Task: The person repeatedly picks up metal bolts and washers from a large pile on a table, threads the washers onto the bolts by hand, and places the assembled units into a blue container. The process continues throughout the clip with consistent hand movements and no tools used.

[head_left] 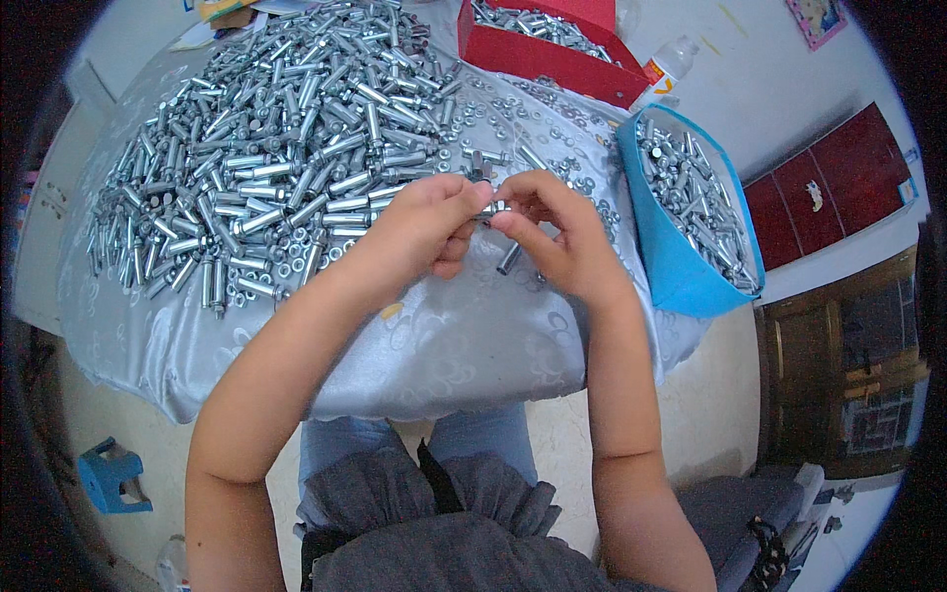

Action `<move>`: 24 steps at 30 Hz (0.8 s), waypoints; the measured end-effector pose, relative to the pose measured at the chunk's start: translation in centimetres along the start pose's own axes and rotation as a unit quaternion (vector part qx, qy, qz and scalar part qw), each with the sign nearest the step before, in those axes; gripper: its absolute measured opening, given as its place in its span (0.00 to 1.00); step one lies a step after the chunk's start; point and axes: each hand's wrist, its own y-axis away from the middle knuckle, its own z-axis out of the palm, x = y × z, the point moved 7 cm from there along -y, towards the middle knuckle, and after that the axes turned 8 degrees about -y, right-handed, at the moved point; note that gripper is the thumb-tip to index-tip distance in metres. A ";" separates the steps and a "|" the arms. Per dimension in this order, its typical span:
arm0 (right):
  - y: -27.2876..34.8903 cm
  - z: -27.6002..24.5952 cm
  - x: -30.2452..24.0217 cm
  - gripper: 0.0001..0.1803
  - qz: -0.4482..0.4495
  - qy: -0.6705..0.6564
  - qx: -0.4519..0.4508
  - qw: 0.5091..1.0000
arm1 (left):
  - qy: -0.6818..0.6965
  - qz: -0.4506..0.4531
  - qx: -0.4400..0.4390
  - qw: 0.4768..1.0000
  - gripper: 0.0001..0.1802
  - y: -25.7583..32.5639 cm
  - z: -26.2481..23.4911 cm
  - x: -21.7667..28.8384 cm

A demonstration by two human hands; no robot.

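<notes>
Both hands meet at the centre of the frame over a desk [464, 345] draped in a shiny silver cloth. The left hand [419, 229] and the right hand [557, 232] are each closed narrowly, fingertips pinched from either side on one small metal bolt [490, 209] held just above the cloth. It looks as though a nut or sleeve is being turned onto it, but the piece is too small and too covered by fingers to say for sure.

One loose bolt piece [509, 259] lies on the cloth just below the right hand. A broad heap of silver bolts [266, 148] fills the upper left of the frame, with loose nuts and washers [552, 128] scattered toward the upper centre. A blue bin [681, 266] at the right and a red box [552, 54] at the top both hold more of the same metal pieces, and a white bottle [666, 69] lies between them.

Judging by this, the step in hand is fitting parts together on a single bolt. The next move calls for a steady pinch by the left hand while the right hand's fingertips twist, keeping the parts square so the thread catches cleanly and nothing slips down onto the cloth.
</notes>
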 end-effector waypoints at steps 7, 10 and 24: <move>-0.2 -0.2 -1.2 0.10 -0.053 0.068 0.027 0.996 | -0.198 0.223 0.062 0.952 0.12 0.6 0.6 2.4; 0.0 0.0 -0.5 0.12 0.011 -0.006 0.006 1.000 | -0.277 0.287 0.087 0.913 0.11 1.9 1.3 3.5; 0.3 -5.2 1.5 0.10 0.031 -0.297 0.295 0.908 | -0.329 0.091 -0.313 0.886 0.07 3.6 5.7 -1.3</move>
